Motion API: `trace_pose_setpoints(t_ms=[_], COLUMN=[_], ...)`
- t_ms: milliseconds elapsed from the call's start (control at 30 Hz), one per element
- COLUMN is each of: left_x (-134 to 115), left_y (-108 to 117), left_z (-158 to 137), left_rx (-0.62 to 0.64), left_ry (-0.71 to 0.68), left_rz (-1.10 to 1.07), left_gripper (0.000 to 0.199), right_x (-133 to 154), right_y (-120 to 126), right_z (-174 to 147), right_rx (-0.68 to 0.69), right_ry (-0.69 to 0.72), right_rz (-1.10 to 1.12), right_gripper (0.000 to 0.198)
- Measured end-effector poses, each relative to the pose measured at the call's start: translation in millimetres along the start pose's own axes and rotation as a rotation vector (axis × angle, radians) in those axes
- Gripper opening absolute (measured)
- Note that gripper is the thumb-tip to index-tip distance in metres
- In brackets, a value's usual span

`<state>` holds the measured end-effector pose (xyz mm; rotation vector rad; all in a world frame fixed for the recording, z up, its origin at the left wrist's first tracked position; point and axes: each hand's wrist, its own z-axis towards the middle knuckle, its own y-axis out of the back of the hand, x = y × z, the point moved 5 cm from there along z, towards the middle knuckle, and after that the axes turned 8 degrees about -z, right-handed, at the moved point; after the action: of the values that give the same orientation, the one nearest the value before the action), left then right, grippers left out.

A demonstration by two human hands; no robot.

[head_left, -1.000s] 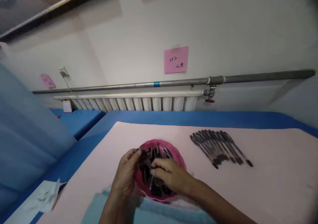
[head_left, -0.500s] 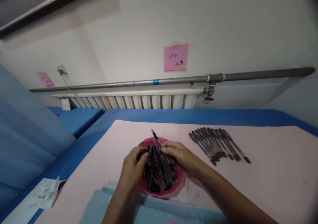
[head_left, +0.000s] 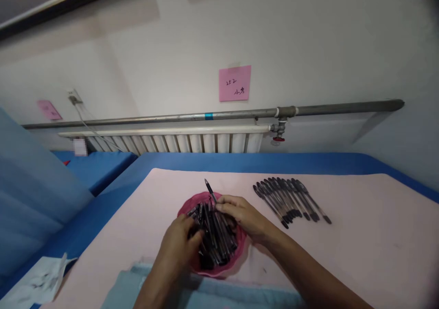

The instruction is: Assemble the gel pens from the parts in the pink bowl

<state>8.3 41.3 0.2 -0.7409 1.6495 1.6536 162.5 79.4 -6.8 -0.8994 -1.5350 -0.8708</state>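
While the right hand point(head_left: 244, 215) pinches one pen point(head_left: 211, 192) between the thumb and the fingers, the left hand point(head_left: 178, 239) is bent down over the left side of a pink basket point(head_left: 241, 249); its fingers go among the dark pens, and I cannot tell whether they grip one. The held pen is tilted, with its pointed tip up and to the left, so that this tip reaches past the far edge of the basket in the view. The loose pens point(head_left: 219, 236) fill the basket and lie in mixed directions, mostly inside its wavy rim. To the right, a row of pens point(head_left: 291, 201) lies slanted on the pink sheet point(head_left: 363, 236), side by side and very close together, with their upper ends near the far edge of this sheet. Between the basket and the row there is a strip of pink sheet, whose near part is crossed by the right forearm. On the other side of the row, a wide stretch of sheet continues toward the right. Beyond the sheet, a blue border of the counter point(head_left: 308, 163) runs along its far side, and a white radiator point(head_left: 195, 143) stands behind. On the near side, a folded light-blue cloth point(head_left: 254, 295) lies just beside the basket, under the left forearm; whether it touches the rim is hard to see.
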Motion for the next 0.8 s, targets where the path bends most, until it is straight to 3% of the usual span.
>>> trace_pose_setpoints(t_ms=[100,167,300,533,800], left_x=[7.3,12.9,24.4,26.3,19.2], left_y=[11.9,16.7,22.3,22.1,7.0], left_z=[1.1,1.9,3.4,3.9,2.1], left_rx=[-0.086,-0.175,-0.360,-0.336,-0.216], left_ry=[0.151,0.256,0.380,0.351,0.288], left_rz=[-0.704,-1.059,-1.386,-1.428,-1.131], left_gripper=[0.012,0.010,0.003,0.007,0.023], right_x=[5.3,8.2,10.1,12.7,3.3], right_y=[-5.9,-11.3,-20.2,-22.5,-23.3], right_z=[-3.8,-6.7,-10.1,-10.3,-8.7], right_rx=[0.075,0.135,0.211,0.203,0.093], right_ry=[0.017,0.032,0.087,0.092,0.155], right_rz=[-0.075,-0.186,-0.375,-0.465,-0.544], right_gripper=[0.012,0.010,0.010,0.011,0.011])
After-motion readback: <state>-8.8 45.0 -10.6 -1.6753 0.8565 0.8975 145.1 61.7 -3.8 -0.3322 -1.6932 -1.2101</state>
